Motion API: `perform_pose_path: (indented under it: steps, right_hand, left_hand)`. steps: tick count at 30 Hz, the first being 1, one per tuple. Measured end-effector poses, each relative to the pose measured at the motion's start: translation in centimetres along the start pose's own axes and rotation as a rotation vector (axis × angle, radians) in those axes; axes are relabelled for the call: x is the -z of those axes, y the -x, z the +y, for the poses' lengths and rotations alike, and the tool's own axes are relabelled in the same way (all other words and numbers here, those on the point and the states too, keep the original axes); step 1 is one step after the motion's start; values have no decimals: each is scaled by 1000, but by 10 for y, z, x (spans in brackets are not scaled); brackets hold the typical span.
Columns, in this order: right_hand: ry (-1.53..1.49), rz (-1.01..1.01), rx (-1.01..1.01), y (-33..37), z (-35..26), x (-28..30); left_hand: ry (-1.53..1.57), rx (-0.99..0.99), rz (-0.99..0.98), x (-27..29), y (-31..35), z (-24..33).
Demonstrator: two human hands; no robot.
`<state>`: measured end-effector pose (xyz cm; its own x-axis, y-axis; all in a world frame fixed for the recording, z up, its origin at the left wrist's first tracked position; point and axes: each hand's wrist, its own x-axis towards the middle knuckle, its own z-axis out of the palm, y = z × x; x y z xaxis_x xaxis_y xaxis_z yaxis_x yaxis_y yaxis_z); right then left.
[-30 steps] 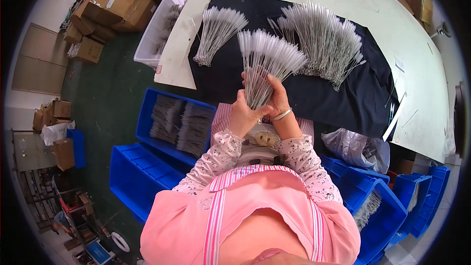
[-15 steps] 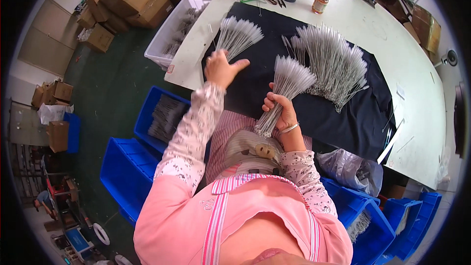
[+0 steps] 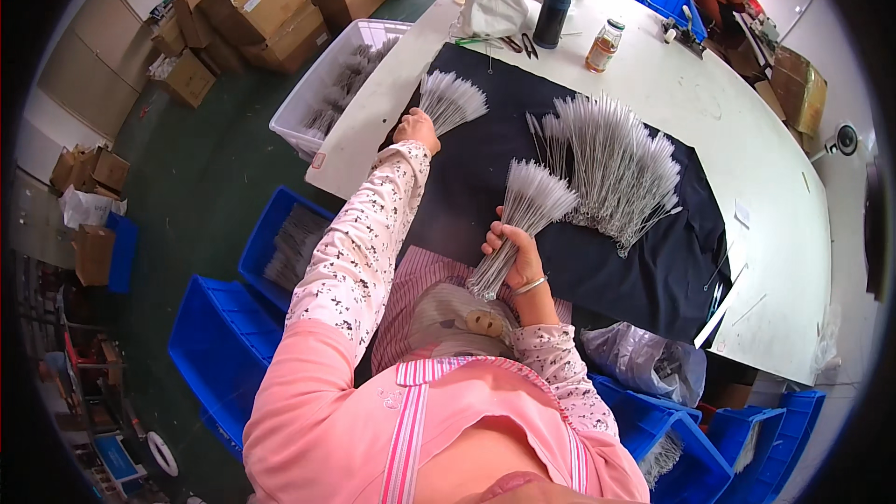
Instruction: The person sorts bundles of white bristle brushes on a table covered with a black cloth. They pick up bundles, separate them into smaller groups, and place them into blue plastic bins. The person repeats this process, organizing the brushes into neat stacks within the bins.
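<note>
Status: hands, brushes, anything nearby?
Left hand at white-bristled wire brush bundle. Right hand gripping similar bundle. Larger brush pile beside it, on black cloth.

Jar [image 3: 605, 49] behind cloth [image 3: 653, 285] on table [image 3: 784, 252], with brush pile [image 3: 611, 168] right of middle bunch [image 3: 537, 194] and left bunch [image 3: 455, 98].

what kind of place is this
Probably a small workshop or packing room: bunched wire-handled brushes on a dark cloth, blue plastic bins and piled cardboard boxes.

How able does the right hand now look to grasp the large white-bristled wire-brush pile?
Probably not: the right hand holds a smaller white-bristled wire-brush bundle, though the large pile nearby looks mostly uncovered.
</note>
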<state>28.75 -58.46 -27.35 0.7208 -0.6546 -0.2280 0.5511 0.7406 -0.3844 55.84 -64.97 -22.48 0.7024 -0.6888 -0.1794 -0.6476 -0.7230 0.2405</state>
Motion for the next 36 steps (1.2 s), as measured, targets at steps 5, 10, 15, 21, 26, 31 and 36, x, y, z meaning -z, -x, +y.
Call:
perform_pose_path:
  steps: [5, 10, 15, 21, 26, 31, 36]
  right_hand:
    - [25, 37, 2, 1, -1, 1]
    - [65, 55, -9, -1, 1, -2]
    - [126, 197, -8, 1, -9, -38]
    - [503, 313, 245, -16, -3, -79]
    - [570, 193, 418, -8, 13, -89]
    - [525, 235, 381, 2, 17, -88]
    - [476, 236, 385, 1, 21, -78]
  left_hand:
    - [13, -44, -9, 13, 0, 4]
    - [203, -66, 55, 34, -1, -22]
    - [844, -308, -269, 41, 53, -46]
    - [1283, -296, -573, 26, 161, -37]
    - [1647, -317, -484, -6, 192, -17]
    - [1609, -323, -433, -22, 198, -23]
    - [1596, -376, -423, -25, 199, -24]
